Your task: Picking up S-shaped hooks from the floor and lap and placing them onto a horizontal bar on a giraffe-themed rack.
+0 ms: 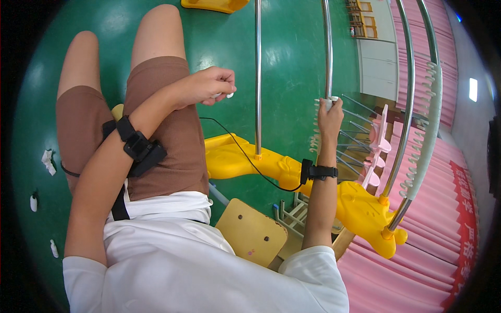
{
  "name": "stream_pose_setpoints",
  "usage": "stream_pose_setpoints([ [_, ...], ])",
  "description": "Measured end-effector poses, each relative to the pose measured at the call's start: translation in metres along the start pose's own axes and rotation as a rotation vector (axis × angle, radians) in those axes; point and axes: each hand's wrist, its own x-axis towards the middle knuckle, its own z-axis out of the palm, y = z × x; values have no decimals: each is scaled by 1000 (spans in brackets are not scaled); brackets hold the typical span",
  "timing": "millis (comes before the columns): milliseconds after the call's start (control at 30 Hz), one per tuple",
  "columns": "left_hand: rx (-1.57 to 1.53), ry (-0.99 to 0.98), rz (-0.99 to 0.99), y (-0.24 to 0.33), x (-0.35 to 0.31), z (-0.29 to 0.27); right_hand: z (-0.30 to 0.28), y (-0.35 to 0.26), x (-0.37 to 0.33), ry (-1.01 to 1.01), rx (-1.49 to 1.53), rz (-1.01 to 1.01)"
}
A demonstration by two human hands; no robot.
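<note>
My left hand [214, 86] is closed, held in the air over my right thigh. Small white pieces [230, 95] poke out from between its fingers; their kind is too small to make out. My right hand [330, 120] is wrapped round an upright metal pole [327, 52], at a pale strip with a row of small curved teeth [315, 130] along its left side. The strip is partly hidden by the fingers. A similar pale toothed strip [431, 125] runs along the curved pole farther right.
The poles rise from a yellow moulded base [282, 168] shaped like an animal. A wooden stool seat [253, 232] stands beside me. Pink chairs [377, 146] and pink curtains [417, 240] are at the right. A crumpled tissue [48, 162] and small white bottles [34, 202] lie on the green floor.
</note>
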Motion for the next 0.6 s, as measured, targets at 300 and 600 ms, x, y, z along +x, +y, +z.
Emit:
stream_pose_setpoints([
  [300, 14, 22, 5, 1, -1, 1, 0, -3, -1, -24, 14, 94],
  [600, 34, 12, -3, 2, -1, 1, 5, 2, -1, 41, 91, 89],
])
